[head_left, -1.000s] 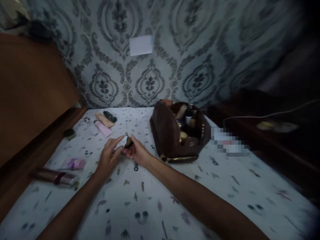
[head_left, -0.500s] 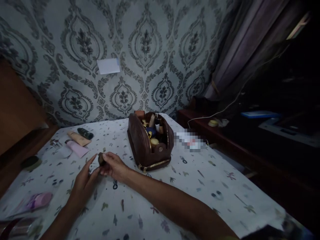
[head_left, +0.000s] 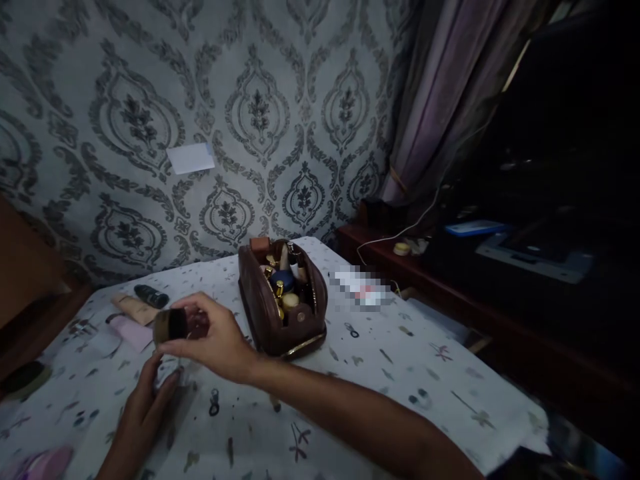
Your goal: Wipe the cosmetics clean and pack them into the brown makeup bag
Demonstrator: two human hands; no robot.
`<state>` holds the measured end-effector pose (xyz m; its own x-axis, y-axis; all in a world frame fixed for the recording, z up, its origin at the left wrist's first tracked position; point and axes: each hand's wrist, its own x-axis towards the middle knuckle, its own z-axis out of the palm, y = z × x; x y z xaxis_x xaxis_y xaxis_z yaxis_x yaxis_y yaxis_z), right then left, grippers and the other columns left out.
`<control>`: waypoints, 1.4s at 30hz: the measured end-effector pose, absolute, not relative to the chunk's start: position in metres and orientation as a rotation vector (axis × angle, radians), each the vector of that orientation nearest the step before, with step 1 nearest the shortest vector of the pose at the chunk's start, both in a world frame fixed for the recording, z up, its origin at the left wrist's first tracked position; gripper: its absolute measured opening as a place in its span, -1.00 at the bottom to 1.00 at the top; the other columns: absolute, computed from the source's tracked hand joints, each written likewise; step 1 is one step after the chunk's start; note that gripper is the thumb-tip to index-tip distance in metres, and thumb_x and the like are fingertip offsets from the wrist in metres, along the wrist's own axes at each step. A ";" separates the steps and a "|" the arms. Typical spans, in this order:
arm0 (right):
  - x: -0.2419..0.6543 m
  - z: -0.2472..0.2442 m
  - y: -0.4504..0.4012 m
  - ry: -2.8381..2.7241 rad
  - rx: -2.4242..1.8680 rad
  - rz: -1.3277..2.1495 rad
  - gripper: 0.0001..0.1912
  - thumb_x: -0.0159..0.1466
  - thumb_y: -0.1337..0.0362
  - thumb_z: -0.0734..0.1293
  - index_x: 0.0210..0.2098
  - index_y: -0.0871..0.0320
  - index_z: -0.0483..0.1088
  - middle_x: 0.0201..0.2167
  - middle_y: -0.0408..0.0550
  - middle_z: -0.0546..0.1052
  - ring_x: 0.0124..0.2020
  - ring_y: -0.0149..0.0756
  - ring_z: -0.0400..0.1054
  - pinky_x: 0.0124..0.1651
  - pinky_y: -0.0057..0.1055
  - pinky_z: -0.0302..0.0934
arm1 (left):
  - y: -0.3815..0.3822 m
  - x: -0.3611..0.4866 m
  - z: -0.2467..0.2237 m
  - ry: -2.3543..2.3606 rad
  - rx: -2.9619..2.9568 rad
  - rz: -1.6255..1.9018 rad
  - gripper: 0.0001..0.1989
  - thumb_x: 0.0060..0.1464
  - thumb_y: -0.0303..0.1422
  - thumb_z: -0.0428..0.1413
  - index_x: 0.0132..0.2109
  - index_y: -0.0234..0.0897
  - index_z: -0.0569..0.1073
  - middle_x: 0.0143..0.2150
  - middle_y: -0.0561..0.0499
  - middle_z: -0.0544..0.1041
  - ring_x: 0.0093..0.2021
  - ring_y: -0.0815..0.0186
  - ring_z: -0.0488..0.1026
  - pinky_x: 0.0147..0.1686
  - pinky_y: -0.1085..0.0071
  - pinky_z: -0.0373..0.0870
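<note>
My right hand [head_left: 210, 337] grips a small round jar [head_left: 170, 325], olive-brown at one end and black at the other, between thumb and fingers. Just below it, my left hand [head_left: 147, 400] is curled around a crumpled-looking whitish piece [head_left: 169, 368]; blur hides its kind. To the right of both hands stands a brown toiletry bag [head_left: 260, 313], unzipped, with bottles and a pale round-topped container [head_left: 291, 302] inside. Beyond my hands lie a pink tube [head_left: 131, 331], a beige tube [head_left: 134, 309] and a dark green tube [head_left: 151, 295].
A patterned white cloth [head_left: 360, 400] covers the table. At the left edge lie a dark round object [head_left: 27, 379] and a pink-capped item [head_left: 47, 461]. A blurred-out white packet [head_left: 361, 285] is right of the bag. A dark red ledge with a cable [head_left: 395, 237] runs along the right.
My right hand has lifted the jar up and away from the whitish piece, which stays in my left hand. The camera view has shifted, moving the bag and tubes left and lower in the picture.
</note>
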<state>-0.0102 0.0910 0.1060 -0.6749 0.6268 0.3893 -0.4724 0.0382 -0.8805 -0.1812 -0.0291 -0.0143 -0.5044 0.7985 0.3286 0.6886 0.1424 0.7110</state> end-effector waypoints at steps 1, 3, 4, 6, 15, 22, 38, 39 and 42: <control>0.000 0.121 0.098 -1.561 -0.116 1.701 -0.47 -0.09 0.16 0.60 -0.16 0.10 0.42 -0.35 -0.25 0.40 -0.38 -0.49 0.25 -0.28 -0.52 0.17 | -0.029 -0.182 -0.014 2.311 1.463 1.283 -0.36 0.10 0.09 0.02 0.19 -0.21 0.32 0.15 -0.13 0.49 0.18 0.00 0.41 0.16 0.10 0.35; 0.018 0.143 0.112 -1.666 -0.072 1.613 -0.54 -0.03 0.26 0.56 -0.15 0.10 0.43 -0.36 -0.26 0.37 -0.38 -0.50 0.24 -0.26 -0.53 0.18 | -0.028 -0.182 -0.012 2.375 1.400 1.236 -0.33 0.05 0.15 0.02 0.15 -0.21 0.35 0.11 -0.13 0.52 0.11 -0.01 0.46 0.07 0.11 0.41; 0.025 0.150 0.118 -1.713 -0.065 1.583 -0.56 -0.01 0.30 0.55 -0.14 0.11 0.43 -0.37 -0.26 0.36 -0.37 -0.50 0.24 -0.27 -0.54 0.18 | -0.028 -0.181 -0.011 2.401 1.373 1.221 -0.32 0.03 0.17 0.01 0.11 -0.22 0.38 0.07 -0.12 0.54 0.06 -0.01 0.49 0.02 0.12 0.45; 0.036 0.154 0.126 -1.788 -0.070 1.551 -0.56 0.01 0.33 0.54 -0.13 0.11 0.43 -0.36 -0.25 0.37 -0.36 -0.49 0.26 -0.28 -0.54 0.18 | -0.028 -0.178 -0.006 2.425 1.353 1.188 -0.31 0.01 0.21 0.00 0.07 -0.22 0.41 -0.03 -0.09 0.58 -0.08 0.03 0.53 -0.10 0.17 0.50; 0.031 0.092 0.105 -1.934 -0.213 1.435 -0.58 0.02 0.32 0.56 -0.13 0.08 0.47 -0.27 -0.20 0.44 -0.37 -0.47 0.26 -0.26 -0.53 0.21 | -0.029 -0.163 0.009 2.289 1.566 1.179 -0.45 0.11 0.10 0.01 0.03 -0.24 0.42 -0.14 -0.04 0.62 -0.35 0.20 0.52 -0.27 0.33 0.50; 0.014 0.037 0.094 -2.045 -0.260 1.385 -0.51 0.00 0.27 0.59 -0.08 0.04 0.48 -0.24 -0.17 0.44 -0.34 -0.41 0.30 -0.22 -0.48 0.24 | -0.029 -0.162 0.010 2.268 1.636 1.198 -0.50 0.12 0.05 -0.01 -0.01 -0.25 0.43 -0.41 0.08 0.55 -0.54 0.27 0.41 -0.49 0.40 0.41; 0.007 -0.005 0.088 -2.146 -0.256 1.314 -0.46 0.01 0.18 0.59 -0.04 0.04 0.46 -0.16 -0.10 0.50 -0.12 -0.23 0.38 -0.04 -0.39 0.25 | -0.026 -0.162 0.012 2.262 1.636 1.123 -0.52 0.11 0.05 0.01 -0.07 -0.24 0.44 -0.38 0.06 0.55 -0.48 0.27 0.43 -0.43 0.43 0.43; 0.007 -0.005 0.088 -2.144 -0.274 1.321 -0.47 0.00 0.19 0.59 -0.04 0.04 0.47 -0.17 -0.10 0.50 -0.13 -0.24 0.38 -0.06 -0.40 0.25 | -0.027 -0.162 0.012 2.256 1.619 1.122 -0.52 0.12 0.05 0.01 -0.05 -0.24 0.44 -0.37 0.06 0.54 -0.48 0.28 0.43 -0.42 0.43 0.44; 0.006 -0.005 0.088 -2.130 -0.347 1.330 -0.48 -0.02 0.20 0.60 -0.07 0.04 0.47 -0.21 -0.13 0.48 -0.20 -0.28 0.37 -0.13 -0.42 0.25 | -0.029 -0.160 0.013 2.194 1.580 1.162 -0.52 0.17 0.03 -0.01 0.01 -0.24 0.42 -0.31 0.04 0.55 -0.37 0.25 0.48 -0.31 0.41 0.48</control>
<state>0.0064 0.0877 -0.0045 -0.7875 0.5085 0.3482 -0.0894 0.4648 -0.8809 -0.1599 -0.0289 0.0128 -0.4093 0.8707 0.2728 0.7150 0.1203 0.6887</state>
